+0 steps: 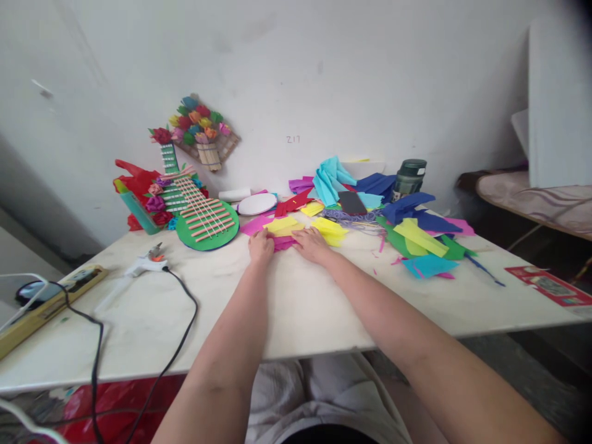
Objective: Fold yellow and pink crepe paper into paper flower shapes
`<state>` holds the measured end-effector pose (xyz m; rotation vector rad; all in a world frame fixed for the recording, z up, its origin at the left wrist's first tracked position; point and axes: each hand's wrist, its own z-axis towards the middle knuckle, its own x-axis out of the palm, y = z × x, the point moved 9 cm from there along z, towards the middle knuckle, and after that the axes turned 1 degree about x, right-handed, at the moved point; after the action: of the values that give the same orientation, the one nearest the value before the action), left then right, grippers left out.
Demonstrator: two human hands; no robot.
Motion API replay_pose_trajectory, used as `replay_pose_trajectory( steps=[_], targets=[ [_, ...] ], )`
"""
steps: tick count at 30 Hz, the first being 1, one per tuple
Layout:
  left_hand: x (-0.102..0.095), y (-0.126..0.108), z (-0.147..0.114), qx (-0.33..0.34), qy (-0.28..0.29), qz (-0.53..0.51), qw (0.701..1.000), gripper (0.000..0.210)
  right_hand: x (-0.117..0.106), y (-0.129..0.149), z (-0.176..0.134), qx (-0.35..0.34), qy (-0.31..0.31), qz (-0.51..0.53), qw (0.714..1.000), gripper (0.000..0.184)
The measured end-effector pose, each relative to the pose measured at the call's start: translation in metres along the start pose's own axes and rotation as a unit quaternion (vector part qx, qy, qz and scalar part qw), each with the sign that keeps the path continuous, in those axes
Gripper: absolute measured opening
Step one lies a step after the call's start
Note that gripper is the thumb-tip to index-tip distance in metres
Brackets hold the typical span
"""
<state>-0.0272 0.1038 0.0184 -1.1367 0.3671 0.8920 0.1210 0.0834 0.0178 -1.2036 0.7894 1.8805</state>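
Observation:
A strip of yellow crepe paper (283, 226) lies on magenta paper (283, 244) in the middle of the table. My left hand (261, 246) is at the left end of the yellow strip, its fingers curled onto the edge. At the other end, my right hand (312, 245) rests palm down with fingers apart, the tips touching the paper. Just beyond the right hand is another yellow crepe piece (329, 230). Both palms hide part of the sheets beneath.
To the left stand a green paper guitar (208, 227) with flowers, a glue stick-like teal tube (139, 208) and a corded glue gun (147, 264). A power strip (50, 306) lies at the left edge. Colored paper, a dark phone-like slab (351, 203) and a green bottle (409, 179) are on the right.

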Motion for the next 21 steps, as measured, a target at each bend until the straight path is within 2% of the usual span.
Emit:
replay_pose_trajectory(
  steps=[4, 11, 21],
  targets=[
    [-0.003, 0.004, -0.004, -0.056, 0.005, 0.015, 0.998, 0.036, -0.004, 0.002, 0.0, -0.007, -0.014, 0.001, 1.0, 0.042],
    [-0.008, 0.002, -0.005, -0.051, -0.021, 0.039, 0.998, 0.043, -0.009, 0.007, 0.0, -0.042, -0.058, 0.015, 0.997, 0.038],
    [-0.022, 0.004, -0.005, -0.057, -0.094, 0.06, 0.992, 0.022, -0.021, 0.02, -0.005, -0.127, -0.113, 0.092, 0.981, 0.029]
  ],
)
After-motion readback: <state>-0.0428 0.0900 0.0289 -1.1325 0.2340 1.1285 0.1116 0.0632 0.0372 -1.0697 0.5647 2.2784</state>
